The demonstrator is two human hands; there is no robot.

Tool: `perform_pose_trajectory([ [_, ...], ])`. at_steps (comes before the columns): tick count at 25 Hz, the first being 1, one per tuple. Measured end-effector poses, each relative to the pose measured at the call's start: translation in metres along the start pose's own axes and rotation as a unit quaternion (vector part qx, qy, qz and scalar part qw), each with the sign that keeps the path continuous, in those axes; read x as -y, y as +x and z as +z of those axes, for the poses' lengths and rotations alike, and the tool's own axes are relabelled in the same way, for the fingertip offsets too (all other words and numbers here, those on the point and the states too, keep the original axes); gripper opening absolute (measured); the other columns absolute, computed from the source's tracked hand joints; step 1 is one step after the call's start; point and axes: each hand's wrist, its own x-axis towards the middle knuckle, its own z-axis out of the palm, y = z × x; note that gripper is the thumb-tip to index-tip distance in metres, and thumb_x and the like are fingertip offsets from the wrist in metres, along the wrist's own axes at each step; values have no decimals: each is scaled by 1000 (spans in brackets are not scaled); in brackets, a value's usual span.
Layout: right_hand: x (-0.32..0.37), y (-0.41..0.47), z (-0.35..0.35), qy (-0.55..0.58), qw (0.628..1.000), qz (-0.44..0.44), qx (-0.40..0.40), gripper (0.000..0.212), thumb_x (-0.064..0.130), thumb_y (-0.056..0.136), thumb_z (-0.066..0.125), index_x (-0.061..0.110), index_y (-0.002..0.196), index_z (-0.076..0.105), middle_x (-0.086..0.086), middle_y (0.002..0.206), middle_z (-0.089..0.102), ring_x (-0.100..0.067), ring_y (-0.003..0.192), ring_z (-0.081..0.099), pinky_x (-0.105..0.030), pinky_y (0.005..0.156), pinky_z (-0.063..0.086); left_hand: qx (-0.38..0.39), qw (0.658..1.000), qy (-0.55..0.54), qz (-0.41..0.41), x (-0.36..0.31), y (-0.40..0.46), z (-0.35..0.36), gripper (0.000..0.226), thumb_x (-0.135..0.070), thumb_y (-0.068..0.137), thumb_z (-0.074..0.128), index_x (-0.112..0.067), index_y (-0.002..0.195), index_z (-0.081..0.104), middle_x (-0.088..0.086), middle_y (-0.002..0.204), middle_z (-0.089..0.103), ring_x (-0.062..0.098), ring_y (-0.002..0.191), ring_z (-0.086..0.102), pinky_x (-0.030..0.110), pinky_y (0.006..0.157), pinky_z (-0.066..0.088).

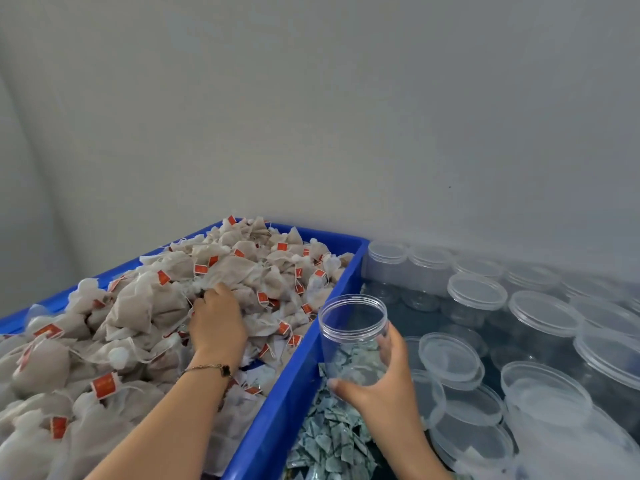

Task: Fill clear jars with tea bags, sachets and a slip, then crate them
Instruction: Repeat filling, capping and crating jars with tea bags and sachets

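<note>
Your right hand (375,379) is gripping an open clear jar (353,336) upright and empty, just beside the blue crate (301,362), likely keeping its mouth close for loading. Your left hand (216,320) is reaching into the heaped tea bags (145,306), fingers curling down among them; whether they are pinching one is hidden. Green sachets (332,441) are lying below the jar, lidded jars (478,292) crowding the right. No slip is showing.
</note>
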Motion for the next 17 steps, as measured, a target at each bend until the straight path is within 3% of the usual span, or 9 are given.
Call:
perform_pose_trajectory([
  [4,3,-1,0,14,1000,7,16,113,13,55,90,45,139,22,22,128,36,-3,119,37,-25,101,37,-50,989,-136,-32,-6,7,-26,24,-1,90,49,-2,113,54,15,102,63,31,90,61,34,66,44],
  [6,3,-1,0,10,1000,5,19,113,13,55,90,44,140,23,21,129,37,-3,120,36,-30,104,39,-34,952,-297,-68,-17,8,-44,33,-1,88,46,-1,121,49,18,107,61,30,85,59,35,62,43],
  [8,3,-2,1,10,1000,0,21,113,13,54,90,43,140,23,21,131,37,-4,121,36,-38,103,44,16,870,-481,-106,-27,5,-63,36,-1,89,46,-4,125,49,19,101,63,31,76,62,44,62,54],
  [9,3,-3,1,8,1000,-2,20,114,14,54,90,43,141,23,20,133,37,-4,122,36,-40,103,44,48,822,-556,-110,-33,1,-72,34,-1,91,46,-5,124,51,19,98,64,34,78,63,51,72,56],
  [11,4,-4,1,0,1000,-10,19,116,16,54,90,42,143,21,20,135,37,-3,123,36,-33,106,39,118,732,-664,-96,-44,-11,-88,27,1,94,46,-4,120,55,21,98,66,32,77,65,54,79,54],
  [13,3,-4,1,3,1000,-20,19,116,16,53,90,41,143,21,21,136,38,0,122,37,-26,104,36,195,653,-727,-84,-56,-25,-98,22,4,96,44,-5,112,55,19,95,66,25,67,69,44,65,57],
  [14,3,-3,1,7,1000,-22,20,116,15,52,90,41,143,22,21,135,39,0,121,38,-25,104,35,230,633,-734,-84,-61,-32,-99,20,5,96,44,-6,108,56,17,92,66,22,64,70,38,57,59],
  [15,3,-4,2,9,999,-23,21,116,14,52,90,40,143,22,20,135,40,0,122,39,-26,104,36,258,629,-728,-84,-65,-37,-99,19,4,96,46,-7,108,56,17,93,65,21,66,69,34,54,59],
  [17,4,-3,3,11,999,-22,24,116,13,51,90,39,143,23,19,136,40,-3,124,40,-32,107,37,290,660,-688,-81,-68,-41,-92,21,-3,94,53,-8,115,56,18,104,65,21,74,68,29,56,59],
])
